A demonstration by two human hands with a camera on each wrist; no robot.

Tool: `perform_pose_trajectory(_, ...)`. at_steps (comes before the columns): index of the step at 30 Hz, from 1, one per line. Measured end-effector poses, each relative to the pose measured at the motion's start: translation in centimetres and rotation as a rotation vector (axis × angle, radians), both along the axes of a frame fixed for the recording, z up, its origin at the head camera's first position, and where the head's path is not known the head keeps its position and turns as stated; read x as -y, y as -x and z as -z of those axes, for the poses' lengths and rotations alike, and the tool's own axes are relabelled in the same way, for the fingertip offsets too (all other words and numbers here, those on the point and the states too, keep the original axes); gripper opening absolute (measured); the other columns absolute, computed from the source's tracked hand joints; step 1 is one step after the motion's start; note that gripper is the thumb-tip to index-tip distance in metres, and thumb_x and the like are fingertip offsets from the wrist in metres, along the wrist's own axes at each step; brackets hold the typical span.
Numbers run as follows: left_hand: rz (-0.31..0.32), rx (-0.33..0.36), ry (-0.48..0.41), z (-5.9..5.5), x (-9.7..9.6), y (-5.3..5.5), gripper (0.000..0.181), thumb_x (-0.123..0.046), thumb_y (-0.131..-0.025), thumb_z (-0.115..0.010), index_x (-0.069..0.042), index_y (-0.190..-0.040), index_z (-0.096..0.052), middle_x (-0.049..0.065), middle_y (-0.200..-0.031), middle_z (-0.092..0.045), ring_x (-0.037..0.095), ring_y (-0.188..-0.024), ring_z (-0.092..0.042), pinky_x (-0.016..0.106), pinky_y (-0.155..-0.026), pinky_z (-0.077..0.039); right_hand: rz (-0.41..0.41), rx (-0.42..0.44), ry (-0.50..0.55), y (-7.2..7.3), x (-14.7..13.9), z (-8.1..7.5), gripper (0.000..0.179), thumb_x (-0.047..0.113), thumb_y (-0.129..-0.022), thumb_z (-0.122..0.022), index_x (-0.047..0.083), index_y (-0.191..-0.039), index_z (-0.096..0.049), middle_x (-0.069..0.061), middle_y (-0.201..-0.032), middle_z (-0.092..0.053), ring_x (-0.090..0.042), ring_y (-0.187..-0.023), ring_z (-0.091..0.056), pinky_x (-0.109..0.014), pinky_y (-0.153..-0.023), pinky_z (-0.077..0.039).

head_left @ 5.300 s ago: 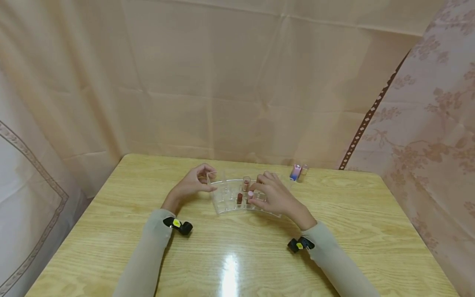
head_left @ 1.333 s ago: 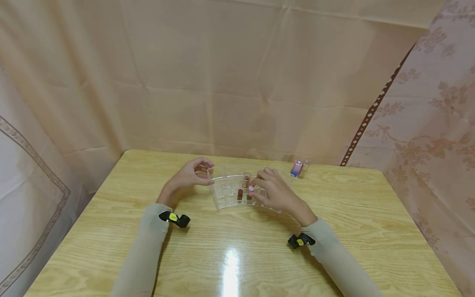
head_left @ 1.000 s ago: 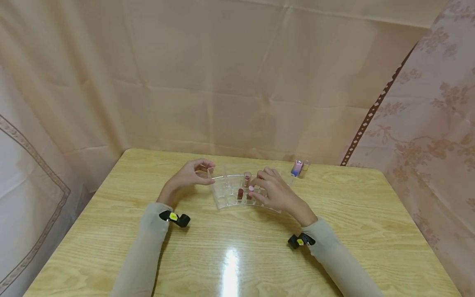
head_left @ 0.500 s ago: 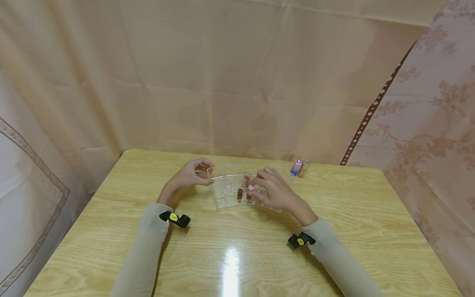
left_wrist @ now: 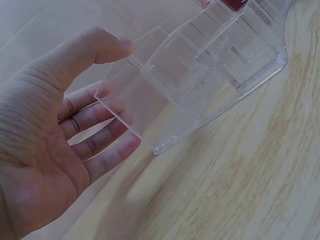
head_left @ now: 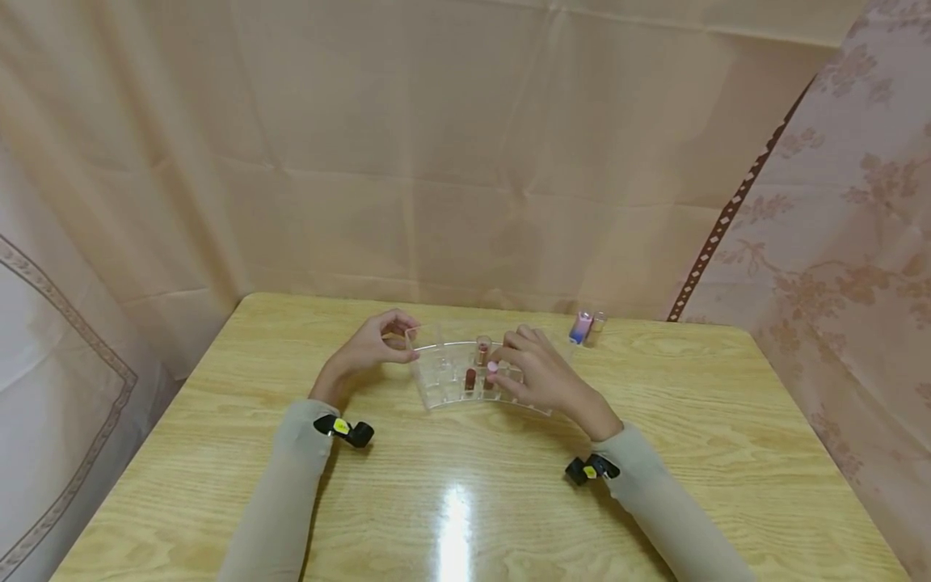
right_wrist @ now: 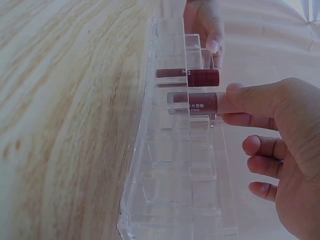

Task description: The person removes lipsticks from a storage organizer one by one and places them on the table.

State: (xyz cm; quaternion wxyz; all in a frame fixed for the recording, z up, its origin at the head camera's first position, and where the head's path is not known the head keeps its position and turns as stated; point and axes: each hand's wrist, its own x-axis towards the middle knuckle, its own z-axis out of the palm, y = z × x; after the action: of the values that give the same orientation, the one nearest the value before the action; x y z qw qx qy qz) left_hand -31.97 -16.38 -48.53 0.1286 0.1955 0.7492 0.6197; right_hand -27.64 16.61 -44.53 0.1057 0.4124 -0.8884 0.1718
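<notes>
A clear, curved lipstick organizer (head_left: 440, 378) stands on the table with stepped compartments. My left hand (head_left: 374, 341) holds its left end; in the left wrist view the thumb lies at the top edge and the fingers (left_wrist: 100, 122) show behind the side panel. My right hand (right_wrist: 280, 135) pinches the pale pink cap of a lip gloss tube (right_wrist: 202, 103), whose mauve body stands in a front compartment. Beside it stands a dark red lipstick (right_wrist: 204, 78). Farther back, a clear-capped lipstick (head_left: 483, 352) with a reddish body stands in another compartment.
At the table's back right, a pink-and-blue tube (head_left: 581, 327) and a clear-capped item (head_left: 599, 322) sit side by side behind the organizer. The wooden table (head_left: 393, 501) meets a beige curtain (head_left: 465, 202) at its back edge.
The hands, organizer and lipsticks keep nearly the same places. The head view has shifted slightly since the oldest frame. The right hand still pinches the lip gloss cap.
</notes>
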Motion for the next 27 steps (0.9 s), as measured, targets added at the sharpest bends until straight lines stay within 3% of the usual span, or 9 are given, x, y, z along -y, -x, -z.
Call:
perform_pose_trajectory(6, 0.010, 0.013, 0.000, 0.04, 0.07, -0.09, 0.054, 0.013, -0.084, -0.070, 0.015, -0.133, -0.047, 0.036, -0.127, -0.049, 0.025, -0.101, -0.065, 0.024, -0.085, -0.058, 0.003, 0.001, 0.001, -0.07, -0.01, 0.16, 0.019, 0.029, -0.094, -0.074, 0.012, -0.101, -0.076, -0.005, -0.094, -0.063, -0.017, -0.089, -0.041, -0.035, -0.083, -0.036)
perform_pose_trajectory(15, -0.012, 0.003, 0.016, 0.10, 0.15, 0.07, 0.055, 0.011, -0.083, -0.074, 0.012, -0.133, -0.050, 0.021, -0.118, -0.055, 0.026, -0.104, -0.062, 0.024, -0.086, -0.057, 0.016, 0.020, -0.004, 0.03, 0.08, 0.00, 0.019, 0.030, -0.094, -0.074, 0.012, -0.101, -0.076, -0.004, -0.094, -0.063, -0.017, -0.089, -0.041, -0.034, -0.082, -0.035)
perform_pose_trajectory(27, -0.001, 0.011, -0.003, 0.18, 0.07, 0.26, 0.054, 0.011, -0.084, -0.072, 0.015, -0.132, -0.048, 0.019, -0.114, -0.056, 0.023, -0.097, -0.065, 0.026, -0.085, -0.059, 0.025, 0.026, -0.002, -0.12, -0.02, -0.33, 0.022, 0.032, -0.096, -0.071, 0.012, -0.104, -0.076, -0.005, -0.093, -0.061, -0.016, -0.089, -0.040, -0.033, -0.081, -0.035)
